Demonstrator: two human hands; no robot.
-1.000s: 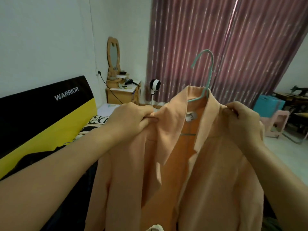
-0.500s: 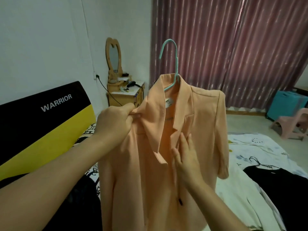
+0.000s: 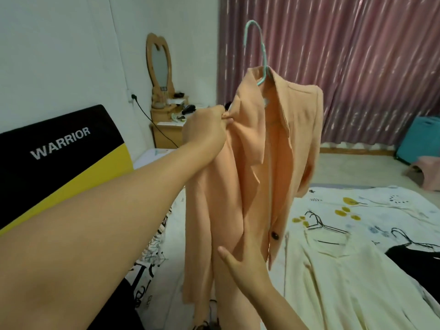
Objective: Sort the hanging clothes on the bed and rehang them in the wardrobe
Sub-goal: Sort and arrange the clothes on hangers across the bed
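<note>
Left hand (image 3: 209, 129) pinches the jacket (image 3: 259, 163) shoulder; right hand (image 3: 245, 265), fingers straight, presses its front. Jacket hangs above the bed (image 3: 381, 210), curtain (image 3: 345, 55) behind.

The right hand (image 3: 247, 265) has slid down the jacket (image 3: 240, 186) front — from collar to lower panel.

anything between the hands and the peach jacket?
Nothing visible. The left hand already pinches the peach jacket at its shoulder, and the right hand lies flat on its front. The wardrobe is out of frame, so that path is unknown.
</note>
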